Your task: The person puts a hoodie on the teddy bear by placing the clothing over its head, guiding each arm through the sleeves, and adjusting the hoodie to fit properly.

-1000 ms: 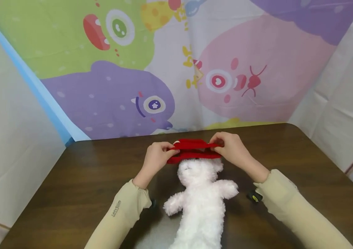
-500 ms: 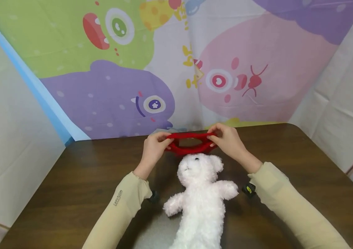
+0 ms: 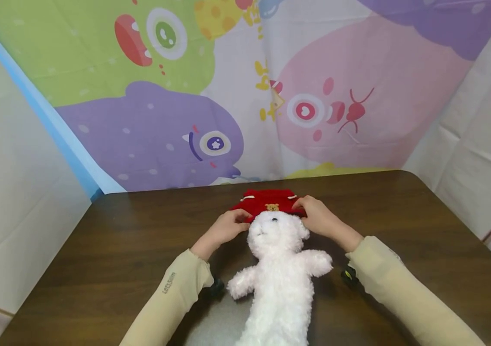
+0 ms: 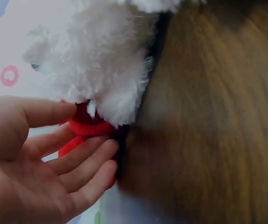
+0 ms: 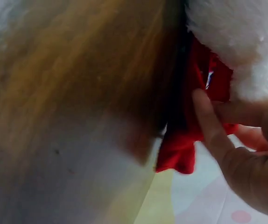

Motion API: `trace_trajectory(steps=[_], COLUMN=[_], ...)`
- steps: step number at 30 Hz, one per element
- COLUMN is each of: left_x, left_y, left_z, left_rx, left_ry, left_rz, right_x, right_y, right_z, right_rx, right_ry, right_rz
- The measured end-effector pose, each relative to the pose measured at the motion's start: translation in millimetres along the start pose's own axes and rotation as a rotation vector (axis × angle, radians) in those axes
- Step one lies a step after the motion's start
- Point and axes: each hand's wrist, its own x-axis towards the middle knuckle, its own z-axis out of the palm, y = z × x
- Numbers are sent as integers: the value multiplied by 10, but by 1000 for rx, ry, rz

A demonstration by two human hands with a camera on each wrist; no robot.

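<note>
A white plush animal [image 3: 282,283] lies on its back on the table. A small red doll garment [image 3: 267,198], with a bear patch and white cord ends, sits at the top of its head. My left hand [image 3: 227,227] pinches the garment's left edge, thumb on one side and fingers on the other, as the left wrist view shows. On the right edge, my right hand [image 3: 321,217] pinches the red fabric [image 5: 180,151] between thumb and fingers. The toy's white fur [image 4: 92,56] meets the garment's opening; how far the head is inside cannot be seen.
The brown wooden table [image 3: 133,240] ends at a cartoon-printed cloth [image 3: 176,134] hung behind it. White cloth walls [image 3: 29,192] stand at both sides. A grey patch [image 3: 219,317] lies beside the toy's lower body. Dark straps show near both cuffs.
Half a second ago both hands held the garment raised, its opening facing the camera. Now they have come down towards me, and the garment lies flatter against the toy's head, bear patch showing.
</note>
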Motion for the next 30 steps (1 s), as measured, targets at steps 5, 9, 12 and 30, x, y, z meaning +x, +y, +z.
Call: trace_trajectory(steps=[5,9,12,30], left_x=[-71,-152,-206,-277], left_y=[50,91,112,64], left_z=[-2,-13,-15,184], left_rx=[-112,-189,-181,-432], left_ry=[-159,-323,-384,-186], left_rz=[-75,-79,-54,102], right_x=[-43,-65,-65,-102], right_y=[26,44,65,11], right_z=[26,44,56,162], right_rx=[-22,-6,-5,438], right_ry=[-25,-60,-90,-162], right_rz=[95,201,188,103])
